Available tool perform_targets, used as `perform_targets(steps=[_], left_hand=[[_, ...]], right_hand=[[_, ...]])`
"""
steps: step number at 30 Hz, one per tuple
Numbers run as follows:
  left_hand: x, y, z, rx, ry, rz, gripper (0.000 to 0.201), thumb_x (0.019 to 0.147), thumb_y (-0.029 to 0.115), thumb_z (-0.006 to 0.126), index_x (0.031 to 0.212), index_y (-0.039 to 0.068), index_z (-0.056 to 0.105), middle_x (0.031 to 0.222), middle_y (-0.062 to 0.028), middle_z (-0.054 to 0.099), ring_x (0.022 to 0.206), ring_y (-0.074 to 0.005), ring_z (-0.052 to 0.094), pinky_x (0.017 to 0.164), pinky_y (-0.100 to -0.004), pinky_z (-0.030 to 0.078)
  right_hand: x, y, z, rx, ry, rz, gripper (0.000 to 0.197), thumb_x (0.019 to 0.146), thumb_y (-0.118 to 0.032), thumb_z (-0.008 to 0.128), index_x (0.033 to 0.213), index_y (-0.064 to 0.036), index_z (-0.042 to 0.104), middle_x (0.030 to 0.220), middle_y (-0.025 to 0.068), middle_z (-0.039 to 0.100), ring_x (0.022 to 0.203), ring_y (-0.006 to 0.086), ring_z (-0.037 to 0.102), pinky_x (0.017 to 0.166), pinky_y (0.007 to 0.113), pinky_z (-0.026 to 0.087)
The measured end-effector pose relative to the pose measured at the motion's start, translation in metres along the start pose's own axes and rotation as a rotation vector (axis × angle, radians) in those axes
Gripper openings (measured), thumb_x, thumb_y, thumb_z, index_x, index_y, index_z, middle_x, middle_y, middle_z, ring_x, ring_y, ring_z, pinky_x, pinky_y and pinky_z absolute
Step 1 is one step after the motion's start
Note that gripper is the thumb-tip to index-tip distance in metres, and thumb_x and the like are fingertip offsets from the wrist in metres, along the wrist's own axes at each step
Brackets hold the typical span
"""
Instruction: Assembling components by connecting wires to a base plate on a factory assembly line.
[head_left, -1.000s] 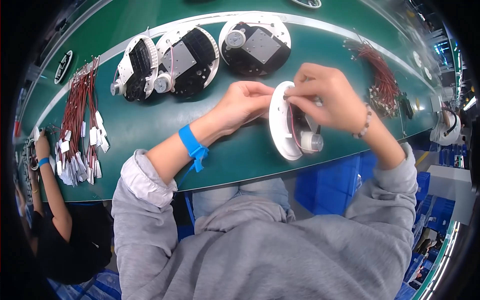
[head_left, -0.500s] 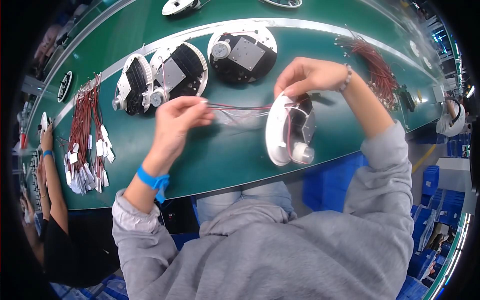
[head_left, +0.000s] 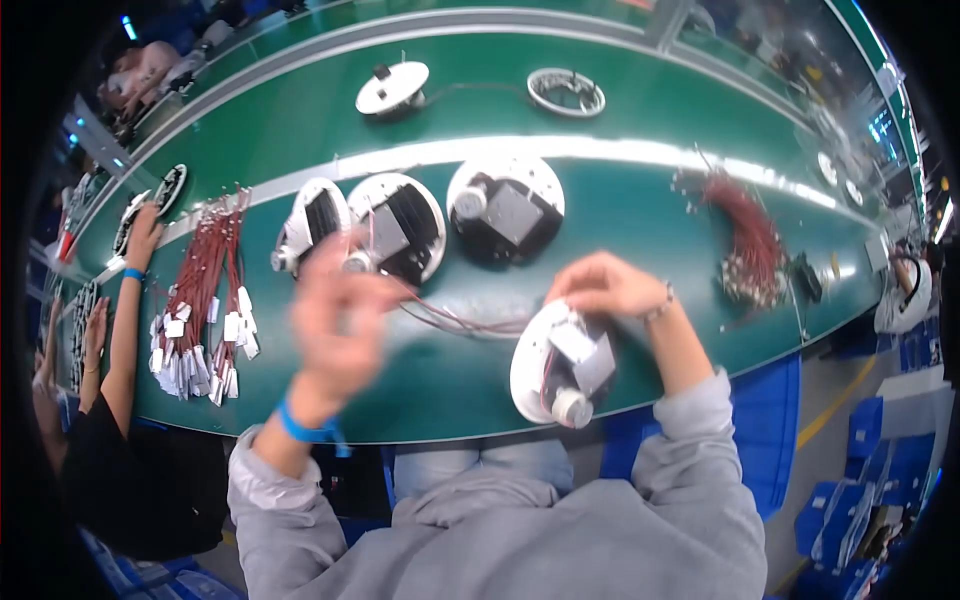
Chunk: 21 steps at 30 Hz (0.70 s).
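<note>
My right hand (head_left: pixel 608 285) is closed on the upper rim of a round white disc-shaped unit (head_left: pixel 530 365), which stands tilted over the near part of the bench. A black body, a silver plate, a small white label and a round motor show on that unit's right face. Red and dark wires (head_left: pixel 465 322) run from it toward my left hand (head_left: pixel 345 315). Motion smears that hand, but its thumb and fingertips appear pinched on the wires' far end. Behind it stand several similar units (head_left: pixel 505 210) with black bodies and silver plates.
A bundle of red-brown wires with white tags (head_left: pixel 205 310) lies on the left of the green bench (head_left: pixel 430 400); another wire bundle (head_left: pixel 750 245) lies on the right. Beyond a pale rail are a white disc (head_left: pixel 392 88) and a ring (head_left: pixel 566 92). A co-worker's arm (head_left: pixel 125 330) reaches in at far left.
The view has shifted, showing more of the far bench. The unit in my right hand has turned, its plate and label facing more into view. The wires now sag in a curve instead of running straight.
</note>
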<state>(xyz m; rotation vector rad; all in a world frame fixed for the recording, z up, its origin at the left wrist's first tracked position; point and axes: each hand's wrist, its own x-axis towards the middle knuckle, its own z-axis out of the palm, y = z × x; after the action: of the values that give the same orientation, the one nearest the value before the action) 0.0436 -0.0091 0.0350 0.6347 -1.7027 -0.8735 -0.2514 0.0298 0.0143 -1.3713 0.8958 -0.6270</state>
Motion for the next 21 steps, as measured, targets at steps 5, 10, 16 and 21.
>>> perform_targets(steps=[5,10,16,21], left_hand=[[-0.007,-0.021,0.087,-0.029,-0.563,-0.113,0.038,0.080,0.022,0.047,0.111,0.000,0.044,0.107,-0.0205,0.049,0.098,-0.0321,0.050,0.080,-0.0371,0.040],[-0.007,-0.017,0.079,0.128,-0.770,-0.077,0.035,0.081,0.033,0.045,0.075,0.001,0.058,0.055,-0.0204,0.052,0.052,-0.0372,0.052,0.051,-0.0409,0.042],[-0.009,0.056,-0.007,0.219,-0.808,-0.010,0.028,0.079,0.024,0.051,0.062,0.001,0.051,0.053,-0.0164,0.050,0.049,-0.0353,0.049,0.045,-0.0417,0.037],[0.031,0.097,-0.134,0.415,-0.482,-0.289,0.013,0.075,0.014,0.060,0.075,0.001,0.061,0.057,-0.0044,0.056,0.049,-0.0081,0.050,0.043,-0.0236,0.037]], right_hand=[[0.003,0.008,0.010,0.013,0.055,-0.062,0.015,0.077,-0.009,0.058,0.089,-0.0005,0.055,0.082,0.0019,0.057,0.075,0.0072,0.051,0.069,0.021,0.042],[-0.006,0.022,0.018,0.103,0.202,-0.035,0.013,0.076,-0.007,0.058,0.086,0.0000,0.054,0.080,0.0020,0.056,0.071,0.0060,0.050,0.063,0.018,0.040],[0.006,0.032,0.039,0.231,0.083,-0.055,0.026,0.078,-0.019,0.058,0.089,0.0037,0.054,0.081,0.0078,0.057,0.074,0.0130,0.054,0.065,0.022,0.043],[0.003,0.036,0.042,0.329,0.153,-0.004,0.020,0.080,-0.013,0.052,0.087,0.0066,0.051,0.079,0.0160,0.056,0.077,0.0221,0.056,0.060,0.029,0.049]])
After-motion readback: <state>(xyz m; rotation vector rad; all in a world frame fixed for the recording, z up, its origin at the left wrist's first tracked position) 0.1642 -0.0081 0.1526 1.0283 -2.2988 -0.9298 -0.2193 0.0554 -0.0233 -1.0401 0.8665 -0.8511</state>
